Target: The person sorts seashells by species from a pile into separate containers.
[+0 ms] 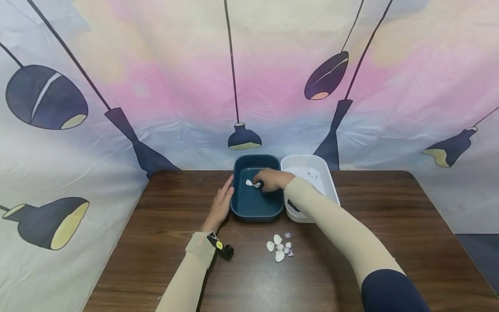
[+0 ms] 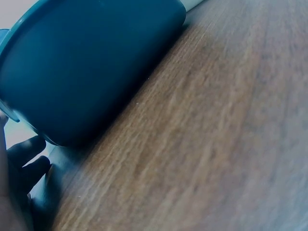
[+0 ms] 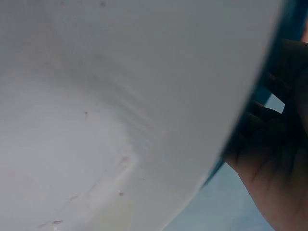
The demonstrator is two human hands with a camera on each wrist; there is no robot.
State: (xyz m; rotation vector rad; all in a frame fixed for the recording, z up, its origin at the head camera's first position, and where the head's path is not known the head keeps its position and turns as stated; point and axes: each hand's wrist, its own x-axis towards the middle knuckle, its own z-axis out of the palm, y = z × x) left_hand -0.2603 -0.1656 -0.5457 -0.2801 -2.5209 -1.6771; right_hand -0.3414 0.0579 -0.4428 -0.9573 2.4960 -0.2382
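Note:
A dark teal bin (image 1: pixel 257 215) stands at the back middle of the wooden table (image 1: pixel 163 242), and a white bin (image 1: pixel 331 186) touches its right side. My left hand (image 1: pixel 221 203) lies flat against the teal bin's left wall with straight fingers (image 2: pixel 26 154); the left wrist view shows that wall (image 2: pixel 91 62) close up. My right hand (image 1: pixel 273 179) reaches down inside the teal bin. Its curled fingers pinch a white shell (image 1: pixel 257 185), and another shell (image 1: pixel 248 182) lies just to the left. The right wrist view shows the white bin's wall (image 3: pixel 120 96) and my shaded right hand (image 3: pixel 274 159).
Several small white and purplish shells (image 1: pixel 280 249) lie in a cluster on the table in front of the bins. A printed cloth backdrop (image 1: pixel 249 86) hangs close behind and to both sides. The table's right edge falls away to dark floor (image 1: pixel 479 255).

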